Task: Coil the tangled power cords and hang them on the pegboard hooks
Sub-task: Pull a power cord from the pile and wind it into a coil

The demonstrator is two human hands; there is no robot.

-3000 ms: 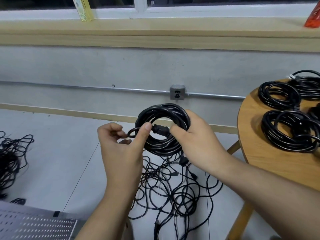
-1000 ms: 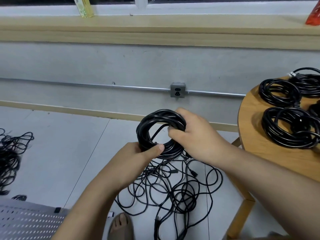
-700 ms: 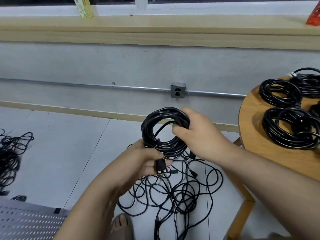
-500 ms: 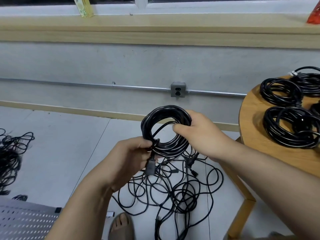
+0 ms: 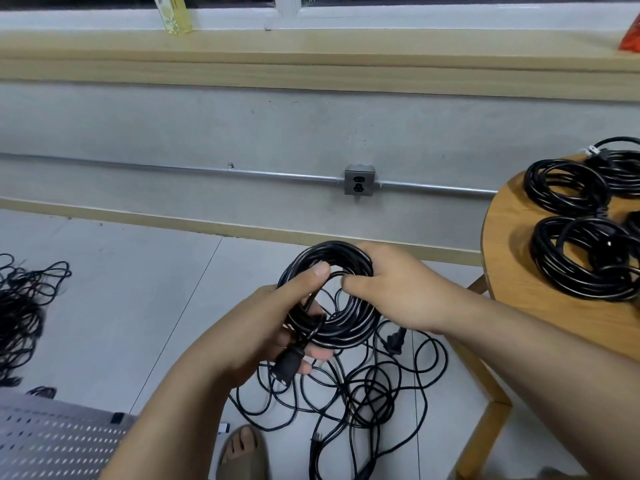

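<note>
The coiled power cord [image 5: 349,327] sits between your grips: left grip [image 5: 270,323] clasps its lower-left arc, right grip [image 5: 398,292] clamps its upper-right. Its connector [image 5: 285,367] hangs below the left grip, pointing down-left.

glossy black coiled cord [image 5: 341,327], smooth wooden table [image 5: 512,265], perforated metal pegboard [image 5: 52,445].

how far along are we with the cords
Done: at least three coils lie on the round table. In hand: the left hand and right hand grip a fourth coil, the left also holding its plug. Left: the floor tangle, the far-left heap, and all hanging; the pegboard corner shows no cords.
</note>
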